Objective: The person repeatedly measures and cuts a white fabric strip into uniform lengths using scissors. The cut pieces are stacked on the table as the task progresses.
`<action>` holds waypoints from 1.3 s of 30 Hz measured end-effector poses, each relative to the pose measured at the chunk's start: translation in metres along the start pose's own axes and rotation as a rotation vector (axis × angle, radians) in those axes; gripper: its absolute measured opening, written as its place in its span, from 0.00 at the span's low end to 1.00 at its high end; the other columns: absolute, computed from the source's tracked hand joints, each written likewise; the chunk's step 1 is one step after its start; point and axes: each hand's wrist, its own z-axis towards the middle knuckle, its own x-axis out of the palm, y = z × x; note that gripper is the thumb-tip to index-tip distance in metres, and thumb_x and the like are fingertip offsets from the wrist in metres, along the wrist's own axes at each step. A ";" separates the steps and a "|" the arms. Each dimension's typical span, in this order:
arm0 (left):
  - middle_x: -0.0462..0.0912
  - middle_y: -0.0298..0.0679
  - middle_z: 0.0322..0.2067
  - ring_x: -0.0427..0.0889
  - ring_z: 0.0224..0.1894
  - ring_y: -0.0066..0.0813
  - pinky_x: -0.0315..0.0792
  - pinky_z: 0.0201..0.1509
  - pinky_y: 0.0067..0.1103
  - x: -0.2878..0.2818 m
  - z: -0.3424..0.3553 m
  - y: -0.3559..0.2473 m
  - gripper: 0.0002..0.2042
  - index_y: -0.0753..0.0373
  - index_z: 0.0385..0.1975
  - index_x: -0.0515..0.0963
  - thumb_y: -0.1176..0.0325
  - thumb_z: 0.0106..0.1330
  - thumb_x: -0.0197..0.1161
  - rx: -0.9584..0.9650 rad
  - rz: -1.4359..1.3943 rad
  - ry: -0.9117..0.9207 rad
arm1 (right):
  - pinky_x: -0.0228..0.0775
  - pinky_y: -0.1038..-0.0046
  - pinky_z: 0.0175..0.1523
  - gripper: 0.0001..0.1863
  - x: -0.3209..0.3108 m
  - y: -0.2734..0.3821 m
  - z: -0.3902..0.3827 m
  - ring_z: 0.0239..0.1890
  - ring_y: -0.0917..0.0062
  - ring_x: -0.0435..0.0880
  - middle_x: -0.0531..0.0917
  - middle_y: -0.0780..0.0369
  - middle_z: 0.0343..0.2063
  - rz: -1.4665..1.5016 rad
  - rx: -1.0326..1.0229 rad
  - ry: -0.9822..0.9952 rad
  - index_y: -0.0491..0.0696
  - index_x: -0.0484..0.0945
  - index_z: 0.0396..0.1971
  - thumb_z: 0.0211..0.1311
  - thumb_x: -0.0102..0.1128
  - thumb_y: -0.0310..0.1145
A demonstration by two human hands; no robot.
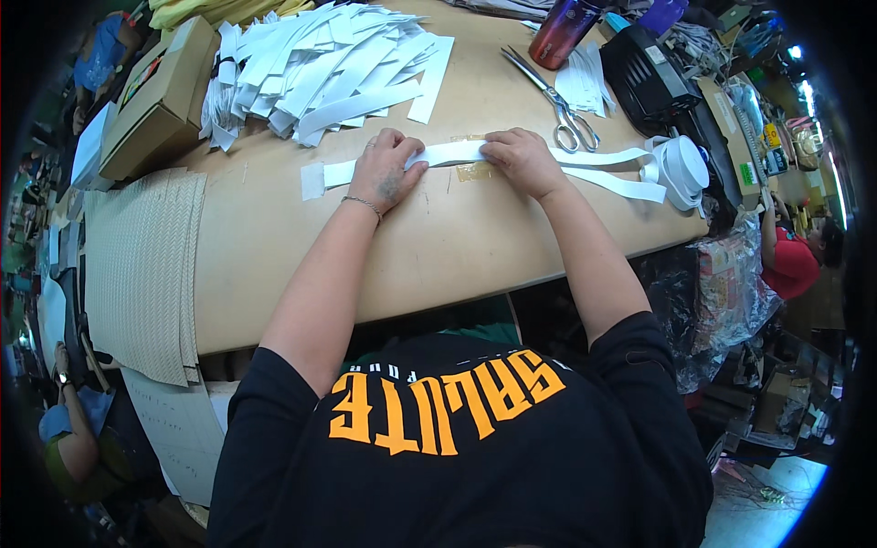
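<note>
A white flat strip (442,154) lies across the table. My left hand (389,172) is closed on it near its left end, fingers curled. My right hand (523,161) pinches it farther right, its fingertips close together. A pale square patch (312,182) is at the strip's left end, and brownish translucent tape (476,173) is stuck to the table under it. To the right, two white lengths (605,182) run to a coiled roll of white strip (683,167). Open-bladed scissors (572,128) lie just beyond my right hand.
The table (274,247) holds cut white strips (328,71), cardboard boxes (157,100), woven beige sheets (137,265), a red-purple tumbler (557,34) and a black device (649,78). Plastic-wrapped goods (731,288) are at right. Other people (790,260) are at both sides.
</note>
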 end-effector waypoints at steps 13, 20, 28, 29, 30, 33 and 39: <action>0.71 0.35 0.44 0.72 0.42 0.36 0.72 0.46 0.28 0.000 -0.001 -0.002 0.12 0.40 0.43 0.80 0.60 0.59 0.60 0.041 0.108 0.031 | 0.68 0.68 0.52 0.08 0.016 -0.009 -0.008 0.49 0.67 0.75 0.78 0.65 0.45 0.031 -0.002 -0.165 0.52 0.76 0.34 0.51 0.54 0.28; 0.73 0.32 0.48 0.73 0.41 0.35 0.73 0.45 0.26 0.005 0.000 0.007 0.12 0.37 0.42 0.81 0.61 0.60 0.59 0.124 0.111 0.049 | 0.70 0.68 0.49 0.09 0.022 -0.010 -0.009 0.47 0.67 0.76 0.79 0.64 0.42 0.057 -0.021 -0.254 0.50 0.76 0.33 0.49 0.55 0.26; 0.72 0.33 0.43 0.72 0.40 0.36 0.73 0.44 0.27 0.004 -0.001 0.002 0.12 0.37 0.41 0.81 0.63 0.59 0.59 0.156 0.118 -0.012 | 0.70 0.68 0.49 0.09 0.020 -0.007 -0.011 0.46 0.67 0.76 0.79 0.64 0.42 0.053 -0.042 -0.278 0.50 0.77 0.32 0.48 0.56 0.25; 0.72 0.35 0.43 0.72 0.41 0.37 0.72 0.45 0.27 0.001 -0.001 0.001 0.13 0.37 0.42 0.81 0.65 0.59 0.59 0.139 0.113 0.024 | 0.70 0.68 0.49 0.09 0.019 -0.008 -0.011 0.46 0.67 0.76 0.79 0.64 0.42 0.051 -0.051 -0.272 0.50 0.77 0.32 0.48 0.56 0.25; 0.72 0.36 0.44 0.72 0.41 0.39 0.71 0.46 0.28 0.000 -0.001 0.000 0.14 0.38 0.43 0.80 0.66 0.59 0.60 0.122 0.109 0.060 | 0.70 0.68 0.49 0.09 0.019 -0.009 -0.011 0.46 0.67 0.76 0.79 0.64 0.42 0.056 -0.046 -0.259 0.50 0.77 0.32 0.49 0.56 0.26; 0.72 0.36 0.44 0.72 0.41 0.39 0.71 0.45 0.28 -0.002 -0.001 -0.001 0.14 0.38 0.43 0.80 0.67 0.58 0.60 0.114 0.113 0.073 | 0.69 0.66 0.50 0.09 0.019 -0.012 -0.012 0.46 0.66 0.76 0.79 0.62 0.42 0.111 0.006 -0.272 0.50 0.78 0.34 0.51 0.58 0.29; 0.72 0.36 0.43 0.72 0.41 0.38 0.71 0.46 0.28 0.001 0.000 0.001 0.14 0.38 0.43 0.81 0.67 0.58 0.60 0.153 0.100 0.043 | 0.68 0.63 0.52 0.14 -0.008 -0.074 -0.016 0.47 0.61 0.76 0.79 0.53 0.40 0.050 0.590 -0.448 0.45 0.79 0.37 0.52 0.59 0.35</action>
